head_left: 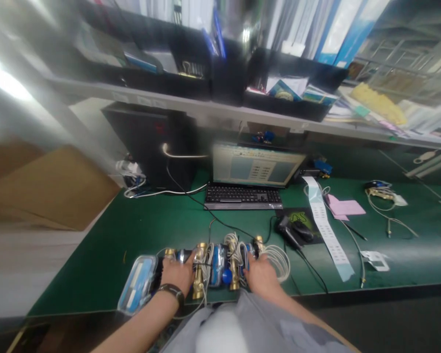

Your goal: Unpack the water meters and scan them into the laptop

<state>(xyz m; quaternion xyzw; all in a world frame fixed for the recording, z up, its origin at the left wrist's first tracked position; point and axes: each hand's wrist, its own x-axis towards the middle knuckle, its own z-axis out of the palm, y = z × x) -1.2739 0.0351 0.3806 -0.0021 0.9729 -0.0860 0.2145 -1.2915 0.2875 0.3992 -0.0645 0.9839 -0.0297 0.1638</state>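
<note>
Brass-bodied water meters (199, 270) lie in a row along the near edge of the bench (95, 279), at my 12 o'clock. My left hand (178, 274) rests on the row, its fingers (185, 257) spread and curled over a meter, with no clear pinch. My right hand (262, 277) lies on the row's right end, fingers (250, 269) draped forward, their tips hidden among the wires, so I cannot tell whether they pinch anything. A clear-covered blue meter (137, 284) sits at the row's left end, at my 10 o'clock. White wire (277, 262) loops loosely through the row and coils off at its right end.

State of the work, as far as visible: the meters are laid side by side, wires looped and loose, none boxed. Whether any are finished, I cannot tell.

Farther out, at 1 o'clock, a long paper label strip (327, 225) lies beside a black handheld scanner (286, 231). Pink notes (345, 207) sit at 2 o'clock. A keyboard (242, 193) and monitor (257, 164) stand at 12 o'clock, under a shelf (206, 105) of black document trays.
</note>
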